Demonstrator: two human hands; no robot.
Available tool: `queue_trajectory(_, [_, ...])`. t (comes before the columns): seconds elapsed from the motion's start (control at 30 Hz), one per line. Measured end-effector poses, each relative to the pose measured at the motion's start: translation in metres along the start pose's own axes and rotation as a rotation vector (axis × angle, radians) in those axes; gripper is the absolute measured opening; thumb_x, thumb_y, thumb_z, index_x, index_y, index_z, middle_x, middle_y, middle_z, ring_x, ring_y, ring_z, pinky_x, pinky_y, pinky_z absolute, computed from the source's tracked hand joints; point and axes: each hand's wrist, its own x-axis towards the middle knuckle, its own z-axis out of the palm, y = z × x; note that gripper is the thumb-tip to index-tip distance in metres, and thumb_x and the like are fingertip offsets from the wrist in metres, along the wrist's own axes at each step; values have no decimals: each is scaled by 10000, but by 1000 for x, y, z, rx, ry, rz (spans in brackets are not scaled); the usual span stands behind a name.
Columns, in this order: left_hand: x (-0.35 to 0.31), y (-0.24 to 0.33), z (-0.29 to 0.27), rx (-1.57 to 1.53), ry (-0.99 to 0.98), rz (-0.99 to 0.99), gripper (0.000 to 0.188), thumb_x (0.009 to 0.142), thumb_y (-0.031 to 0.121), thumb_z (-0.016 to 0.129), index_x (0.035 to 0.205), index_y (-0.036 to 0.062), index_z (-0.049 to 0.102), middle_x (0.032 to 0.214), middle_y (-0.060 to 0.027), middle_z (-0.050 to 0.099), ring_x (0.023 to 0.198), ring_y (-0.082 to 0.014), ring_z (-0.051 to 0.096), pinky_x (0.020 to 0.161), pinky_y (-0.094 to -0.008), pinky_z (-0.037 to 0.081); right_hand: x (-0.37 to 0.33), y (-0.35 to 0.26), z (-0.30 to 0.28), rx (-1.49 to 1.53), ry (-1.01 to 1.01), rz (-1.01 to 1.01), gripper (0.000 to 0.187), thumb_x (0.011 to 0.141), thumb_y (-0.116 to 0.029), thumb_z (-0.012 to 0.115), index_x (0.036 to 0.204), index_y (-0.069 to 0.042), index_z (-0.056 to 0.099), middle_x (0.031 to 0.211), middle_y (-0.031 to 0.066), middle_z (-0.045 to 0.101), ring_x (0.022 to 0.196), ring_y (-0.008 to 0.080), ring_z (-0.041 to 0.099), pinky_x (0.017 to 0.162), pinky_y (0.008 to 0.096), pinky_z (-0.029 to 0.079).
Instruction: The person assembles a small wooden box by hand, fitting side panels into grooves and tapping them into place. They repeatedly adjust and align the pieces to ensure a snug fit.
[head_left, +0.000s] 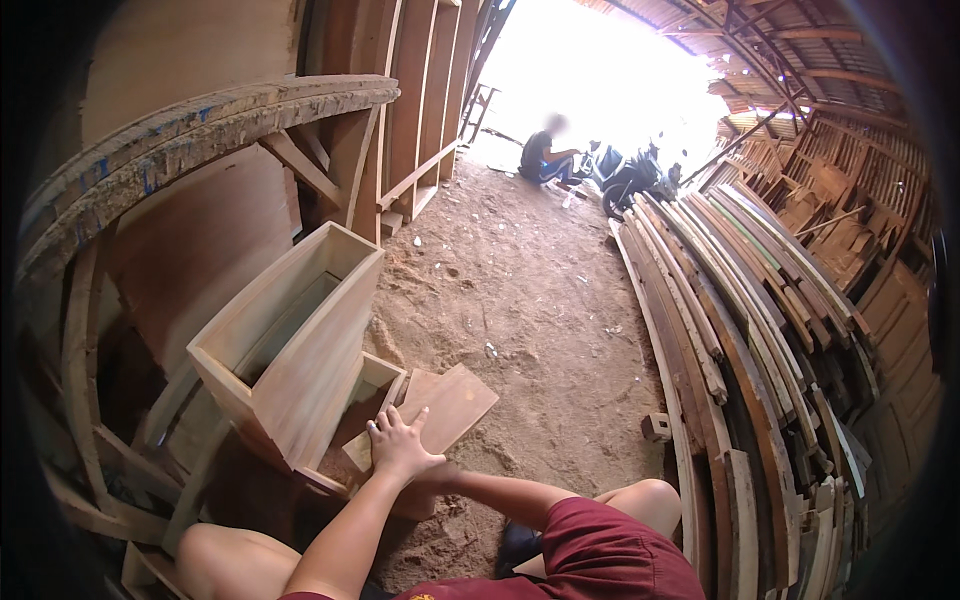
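Observation:
My left hand (402,444) has its fingers spread and rests at the near end of a flat wooden board (462,402). A second piece of board (420,386) shows partly from beneath it. Close by my left wrist, my right hand (432,480) is dark and blurred, so its fingers and anything in them cannot be made out. Just left of the hands stands a long open wooden box (318,345), like a drawer, tilted in this view. A lower wooden box (388,368) sits partly hidden behind it, beside the boards.
Left stands a workbench (230,110) with a rough, blue-marked edge, and tall wooden frames (405,110) beyond. Stacked planks (730,340) line the right, near a small wooden block (656,428). Far off, a person (543,160) sits by a motorbike (640,178) on the sandy ground (520,290).

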Motion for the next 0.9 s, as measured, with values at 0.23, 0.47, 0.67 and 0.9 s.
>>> queue_trajectory(0.23, [3,10,0,8,2,23,1023,647,687,774,1536,326,419,1477,-260,406,1376,-402,388,1153,-587,282,1,5,19,-20,39,22,646,979,-372,532,1493,-5,397,1557,185,394,1447,327,351,1218,425,241])
queue_trajectory(0.47, [1,10,2,30,0,6,1027,629,684,778,1528,326,436,1428,-227,418,1366,-394,396,1147,-556,298,30,12,-7,-51,41,81,644,980,-370,527,1494,-5,397,1558,189,392,1451,331,347,1221,426,236])
queue_trajectory(0.67, [1,8,2,25,-40,-14,1015,635,684,769,1528,341,432,1460,-247,398,1369,-405,387,1169,-577,249,4,-12,45,3,90,-79,642,981,-368,523,1495,-5,396,1559,192,390,1454,334,343,1223,427,232])
queue_trajectory(0.9, [11,62,7,12,-5,117,1016,633,689,768,1530,355,427,1450,-234,404,1372,-397,379,1155,-564,272,-43,100,-6,-160,227,217,640,982,-366,518,1496,-5,396,1561,196,388,1458,337,339,1227,428,227])
